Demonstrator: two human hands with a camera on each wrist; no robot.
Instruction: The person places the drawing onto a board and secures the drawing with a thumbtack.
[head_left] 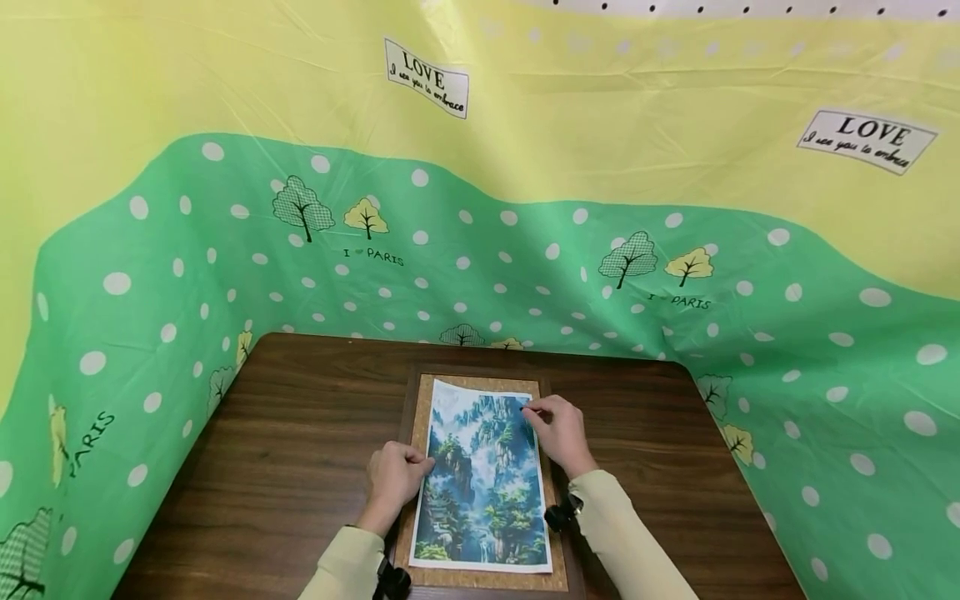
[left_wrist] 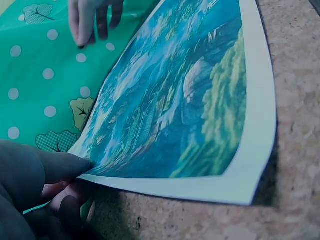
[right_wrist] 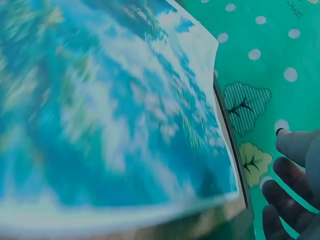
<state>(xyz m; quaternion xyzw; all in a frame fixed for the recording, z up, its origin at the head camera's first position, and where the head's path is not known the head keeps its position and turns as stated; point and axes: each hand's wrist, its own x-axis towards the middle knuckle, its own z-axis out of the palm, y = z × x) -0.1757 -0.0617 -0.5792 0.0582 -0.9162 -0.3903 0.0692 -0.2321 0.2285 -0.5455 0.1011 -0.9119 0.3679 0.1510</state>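
Note:
A printed landscape picture [head_left: 480, 483] of blue mountains, trees and mist lies over a cork board [head_left: 487, 577] with a dark frame. My left hand [head_left: 395, 477] pinches the picture's left edge between thumb and finger, and the sheet bows up off the cork in the left wrist view. Over the picture's upper right edge, my right hand [head_left: 558, 429] pinches a small black thing [head_left: 522, 408] at its fingertips. It shows as a black dot [right_wrist: 279, 131] in the right wrist view, too small to tell its kind. The sheet's upper edge curves slightly.
The board lies on a dark wood-grain table [head_left: 300, 433]. A green and yellow curtain [head_left: 480, 267] with dots and trees surrounds the table's back and sides. Black wrist straps sit at both cuffs, the right one [head_left: 561, 512] beside the board's right edge.

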